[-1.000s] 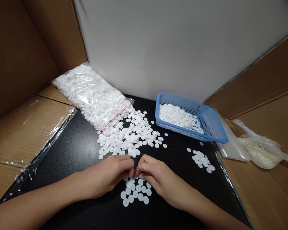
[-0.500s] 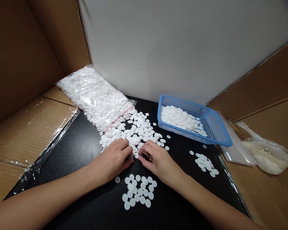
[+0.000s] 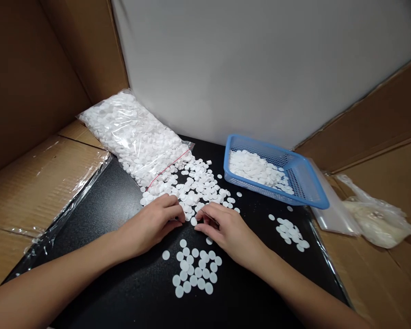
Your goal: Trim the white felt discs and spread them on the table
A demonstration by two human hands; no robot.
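A loose pile of small white discs (image 3: 200, 180) spills from the mouth of a clear zip bag (image 3: 133, 132) filled with the same discs. At the pile's near edge, my left hand (image 3: 157, 221) is closed, thumb and fingertips curled together; whatever lies between them is hidden. Facing it, my right hand (image 3: 226, 228) is curled, with a white disc (image 3: 193, 221) at its thumb and index tips. Closer to me lies a spread group of white discs (image 3: 198, 273), mostly in one layer on the black tabletop (image 3: 123, 288).
A blue plastic basket (image 3: 315, 183) with many white discs stands at the back right. A smaller cluster of discs (image 3: 291, 232) lies before it. Beyond the right edge are flat clear plastic (image 3: 339, 214) and a knotted bag (image 3: 376, 224). Cardboard (image 3: 44, 178) flanks the left side.
Two more discs now lie on the table just in front of my hands, at the far side of the near group. My left hand has drawn slightly left, and the view has shifted a little.
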